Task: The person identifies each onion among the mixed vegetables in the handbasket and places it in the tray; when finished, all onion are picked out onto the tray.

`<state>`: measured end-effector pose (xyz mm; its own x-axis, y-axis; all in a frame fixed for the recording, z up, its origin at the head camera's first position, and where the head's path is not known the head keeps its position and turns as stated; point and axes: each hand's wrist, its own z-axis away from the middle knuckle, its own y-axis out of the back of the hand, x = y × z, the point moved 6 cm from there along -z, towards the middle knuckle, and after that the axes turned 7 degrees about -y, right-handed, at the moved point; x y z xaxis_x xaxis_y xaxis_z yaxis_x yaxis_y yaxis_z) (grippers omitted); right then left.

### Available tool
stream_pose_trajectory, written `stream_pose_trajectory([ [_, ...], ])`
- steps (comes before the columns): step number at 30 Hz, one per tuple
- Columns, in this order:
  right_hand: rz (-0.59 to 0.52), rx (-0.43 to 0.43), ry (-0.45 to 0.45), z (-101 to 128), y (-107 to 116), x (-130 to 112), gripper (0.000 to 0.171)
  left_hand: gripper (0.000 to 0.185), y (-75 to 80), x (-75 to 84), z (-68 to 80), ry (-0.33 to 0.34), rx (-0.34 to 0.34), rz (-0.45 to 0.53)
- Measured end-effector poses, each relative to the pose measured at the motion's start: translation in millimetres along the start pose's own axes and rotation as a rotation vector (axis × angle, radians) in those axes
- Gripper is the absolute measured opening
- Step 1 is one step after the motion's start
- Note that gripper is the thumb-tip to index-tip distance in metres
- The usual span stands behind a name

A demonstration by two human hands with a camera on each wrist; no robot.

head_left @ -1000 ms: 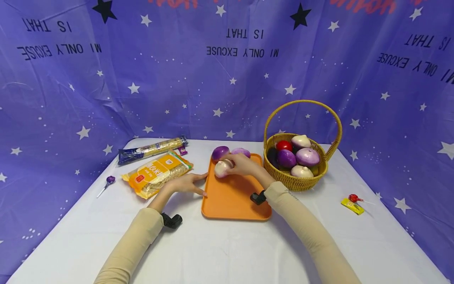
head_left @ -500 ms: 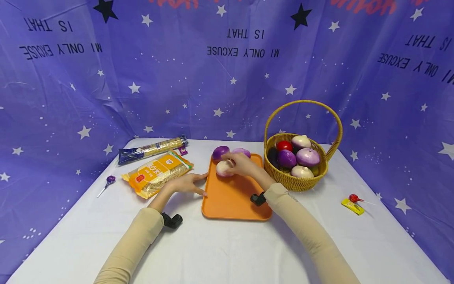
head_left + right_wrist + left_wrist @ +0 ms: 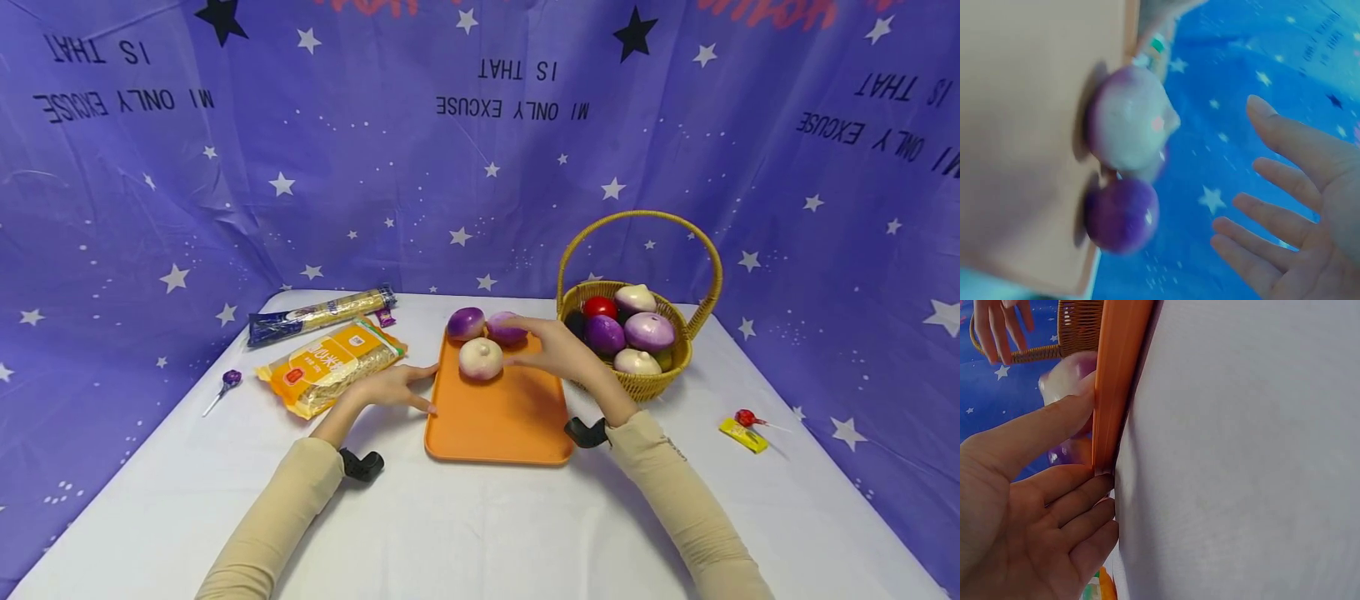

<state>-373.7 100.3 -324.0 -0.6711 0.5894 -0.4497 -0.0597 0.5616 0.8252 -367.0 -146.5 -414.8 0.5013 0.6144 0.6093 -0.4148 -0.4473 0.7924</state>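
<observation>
An orange tray (image 3: 495,425) lies on the table. Its left rim is touched by the thumb and fingers of my left hand (image 3: 390,387), which are nearly straight in the left wrist view. A white-and-purple onion (image 3: 481,359) sits on the tray, its pointed tip up. Behind it are two purple onions, one dark (image 3: 466,323) and one lighter (image 3: 504,327), at the tray's far end. My right hand (image 3: 555,350) hovers over the tray's right side with spread fingers, apart from the onions in the right wrist view (image 3: 1297,206). It holds nothing.
Right of the tray stands a wicker basket (image 3: 630,387) with a tall handle, filled with several vegetables. On the left lie a noodle bag (image 3: 337,362), a long pasta packet (image 3: 322,315) and a purple lollipop (image 3: 231,378). A red lollipop (image 3: 745,417) and yellow packet (image 3: 744,436) lie at right.
My right hand has let go of the white-and-purple onion and moved right, away from it. The onion stays on the tray, slightly right of before. My left hand has not moved.
</observation>
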Motion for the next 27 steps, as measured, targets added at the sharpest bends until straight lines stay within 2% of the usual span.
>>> stream_pose_trajectory([
  [4,0.045,0.031,-0.060,13.8,23.3,11.5,0.059,0.087,-0.4,0.3,0.1,-0.001,-0.004,0.005],
  [13,0.066,0.188,-0.191,42.0,85.8,39.4,0.061,0.087,1.2,2.3,-0.4,-0.009,-0.008,0.010],
  [19,0.069,0.268,-0.389,67.8,117.0,69.3,0.062,0.089,0.8,-0.3,-1.3,-0.004,-0.009,0.012],
  [22,0.061,0.270,-0.472,77.9,125.0,84.3,0.063,0.089,0.4,-1.8,-1.5,-0.003,-0.005,0.012],
  [27,0.088,0.210,-0.520,88.0,127.0,105.0,0.064,0.089,-0.2,-1.6,-1.5,-0.007,-0.002,0.001],
])
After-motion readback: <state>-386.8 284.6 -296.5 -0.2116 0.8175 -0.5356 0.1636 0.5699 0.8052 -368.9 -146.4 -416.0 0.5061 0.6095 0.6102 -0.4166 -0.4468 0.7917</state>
